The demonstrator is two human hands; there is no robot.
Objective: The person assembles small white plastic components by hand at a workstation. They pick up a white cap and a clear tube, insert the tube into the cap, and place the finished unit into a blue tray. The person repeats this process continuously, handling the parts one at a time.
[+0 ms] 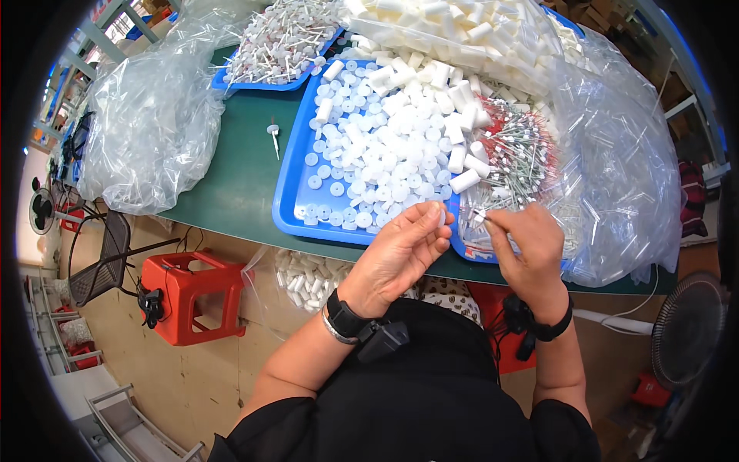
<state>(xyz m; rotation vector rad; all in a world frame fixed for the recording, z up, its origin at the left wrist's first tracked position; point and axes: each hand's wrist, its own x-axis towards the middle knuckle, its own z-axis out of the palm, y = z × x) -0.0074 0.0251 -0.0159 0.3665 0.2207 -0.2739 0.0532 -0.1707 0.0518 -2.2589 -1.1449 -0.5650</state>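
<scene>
One small fan (41,206) stands far to the left of the big blue tray (292,189), with a black chair (104,250) nearer to it. A clear plastic bag (150,146) lies crumpled on the green table (239,154), also left of the tray. Below that side, on the floor, is a red stool (219,289). Between bag and tray, a single white pin (275,142) lies loose on the table, a round disc near one end. Beyond the big tray's upper left corner, a smaller blue tray is heaped with white pins (281,38). Pale discs (362,177) cover much of the big tray (a few lie singly near its left wall), and white cylinders (462,181) are piled toward its right side. Just over its front rim, the left hand (404,250), palm up, pinches what looks like a pale disc (442,219) between thumb and forefinger. By the tray's right end lies a bundle of red and grey wires (516,150). In front of them, the right hand (531,246) pinches a small piece (479,217) with a white end; its exact shape is too small to tell.
</scene>
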